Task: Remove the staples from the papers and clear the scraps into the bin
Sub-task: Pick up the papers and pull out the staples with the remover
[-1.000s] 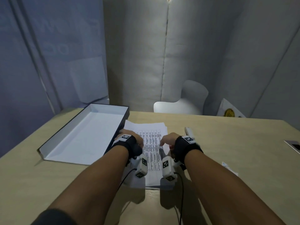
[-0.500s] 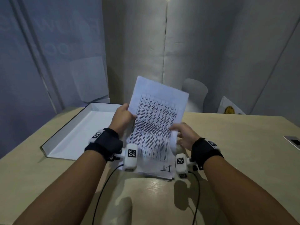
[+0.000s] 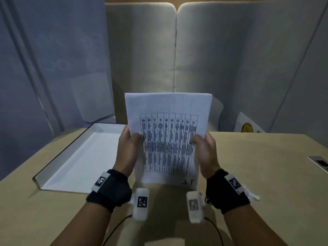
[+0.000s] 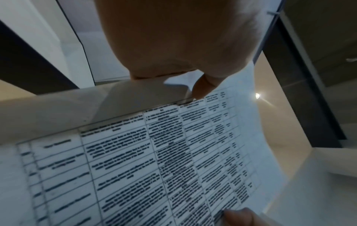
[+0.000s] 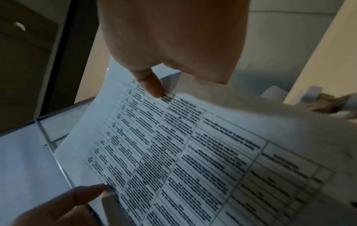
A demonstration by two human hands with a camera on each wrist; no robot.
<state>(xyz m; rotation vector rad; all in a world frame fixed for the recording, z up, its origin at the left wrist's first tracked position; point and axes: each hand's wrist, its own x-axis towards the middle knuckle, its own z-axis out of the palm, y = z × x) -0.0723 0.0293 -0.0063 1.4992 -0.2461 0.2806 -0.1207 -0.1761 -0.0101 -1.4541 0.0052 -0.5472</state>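
Observation:
Both hands hold a sheaf of white papers (image 3: 168, 137) printed with a table, upright above the wooden table. My left hand (image 3: 130, 142) grips its left edge, thumb on the front. My right hand (image 3: 202, 144) grips the right edge the same way. The left wrist view shows the papers (image 4: 173, 160) under my left hand's thumb (image 4: 204, 85). In the right wrist view the papers (image 5: 193, 145) lie under the right thumb (image 5: 152, 85). No staple is visible. A shallow white box (image 3: 74, 157) with dark outer walls lies open on the table to the left.
The wooden table (image 3: 266, 174) spreads to the right, with a flat white object (image 3: 319, 163) at its right edge. A white chair (image 3: 217, 114) and padded grey panels stand behind the table. A yellow-marked card (image 3: 247, 127) leans at the back right.
The papers lay flat on the table under both hands; both hands lifted them, and they now stand upright and squared in front of me.

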